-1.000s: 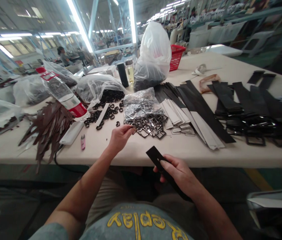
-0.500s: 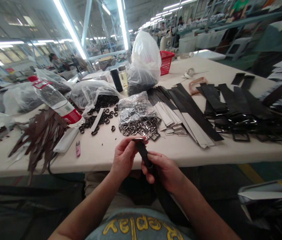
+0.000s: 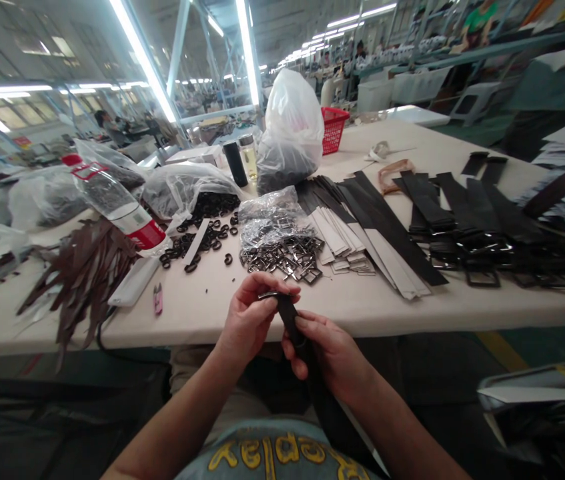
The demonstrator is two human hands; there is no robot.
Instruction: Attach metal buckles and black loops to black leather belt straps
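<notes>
Both hands meet just in front of the table edge. My left hand [image 3: 249, 317] pinches a small metal buckle [image 3: 268, 294] at the tip of a black belt strap [image 3: 289, 319]. My right hand [image 3: 329, 350] grips that strap a little lower, and the rest of it trails down toward my lap. Right behind my hands lies a pile of square metal buckles [image 3: 282, 257] spilling from a clear bag [image 3: 269, 217].
The cream table [image 3: 202, 300] carries black loops [image 3: 202, 233], brown leather strips [image 3: 85, 267], a plastic bottle [image 3: 117, 200], pink snips [image 3: 157, 298], black and white straps [image 3: 362, 227], buckled belts [image 3: 502, 247], filled bags [image 3: 289, 130] and a red basket [image 3: 335, 127]. People work far behind.
My left hand took a buckle from the pile and came back to the strap. My right hand raised the strap end to meet it; both hands now work at its tip.
</notes>
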